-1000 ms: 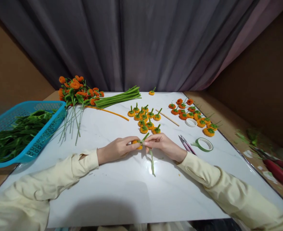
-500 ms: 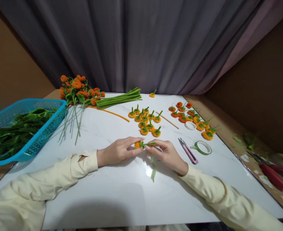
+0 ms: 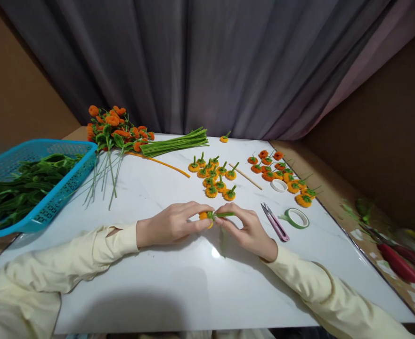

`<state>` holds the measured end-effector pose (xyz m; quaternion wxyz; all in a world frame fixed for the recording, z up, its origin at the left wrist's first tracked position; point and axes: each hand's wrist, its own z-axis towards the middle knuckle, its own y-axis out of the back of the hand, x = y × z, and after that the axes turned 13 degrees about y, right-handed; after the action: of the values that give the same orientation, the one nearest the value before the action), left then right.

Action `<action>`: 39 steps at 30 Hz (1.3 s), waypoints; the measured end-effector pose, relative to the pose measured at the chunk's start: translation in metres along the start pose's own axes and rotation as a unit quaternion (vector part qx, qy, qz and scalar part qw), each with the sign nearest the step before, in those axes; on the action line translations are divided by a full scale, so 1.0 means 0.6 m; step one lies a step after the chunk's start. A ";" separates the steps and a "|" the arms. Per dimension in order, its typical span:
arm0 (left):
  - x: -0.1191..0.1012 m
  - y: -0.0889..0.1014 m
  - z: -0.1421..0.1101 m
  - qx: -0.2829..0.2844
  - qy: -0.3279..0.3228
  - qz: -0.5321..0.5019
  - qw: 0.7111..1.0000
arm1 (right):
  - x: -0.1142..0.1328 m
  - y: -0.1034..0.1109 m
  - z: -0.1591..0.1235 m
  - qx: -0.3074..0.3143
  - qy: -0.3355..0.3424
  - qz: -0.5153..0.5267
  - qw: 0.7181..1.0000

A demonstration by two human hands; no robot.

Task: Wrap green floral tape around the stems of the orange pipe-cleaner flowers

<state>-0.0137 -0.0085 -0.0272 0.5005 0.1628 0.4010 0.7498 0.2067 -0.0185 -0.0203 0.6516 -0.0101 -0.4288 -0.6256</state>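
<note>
My left hand pinches a small orange pipe-cleaner pumpkin just above the white marble table. My right hand is closed on the green stem that sticks out of the pumpkin toward the right. The two hands meet at the middle of the table, fingertips almost touching. A faint green strand trails down below the hands, mostly hidden.
Several loose pumpkins lie behind the hands, more at the right. Pink snips, green tape roll, white ring and wooden stick sit right. Blue basket of leaves, finished flowers and green stems lie left and back.
The stem has swung from pointing up to lying level toward the right. The dangling green strand has been drawn up under my right hand. Both hands shifted slightly nearer to me.
</note>
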 end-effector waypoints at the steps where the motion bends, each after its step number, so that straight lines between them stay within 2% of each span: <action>1: 0.000 0.001 0.000 0.002 0.003 -0.003 1.000 | 0.000 0.001 0.000 0.004 0.003 0.002 1.000; 7: -0.002 0.006 0.004 0.037 0.013 -0.023 0.999 | -0.001 0.009 0.005 0.023 -0.007 0.041 0.999; 12: -0.004 0.008 0.008 0.038 0.021 -0.030 0.999 | -0.003 0.014 0.011 0.035 -0.009 0.082 0.996; 24: -0.007 0.010 0.008 0.054 0.051 -0.087 0.993 | -0.002 0.011 0.011 0.016 0.014 0.048 0.999; 39: -0.007 0.011 0.004 0.088 0.060 -0.051 0.993 | -0.003 0.009 0.008 0.022 -0.001 0.079 0.997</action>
<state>-0.0146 -0.0123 -0.0200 0.4969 0.1401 0.5022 0.6937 0.2087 -0.0131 -0.0158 0.6988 -0.0301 -0.4411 -0.5624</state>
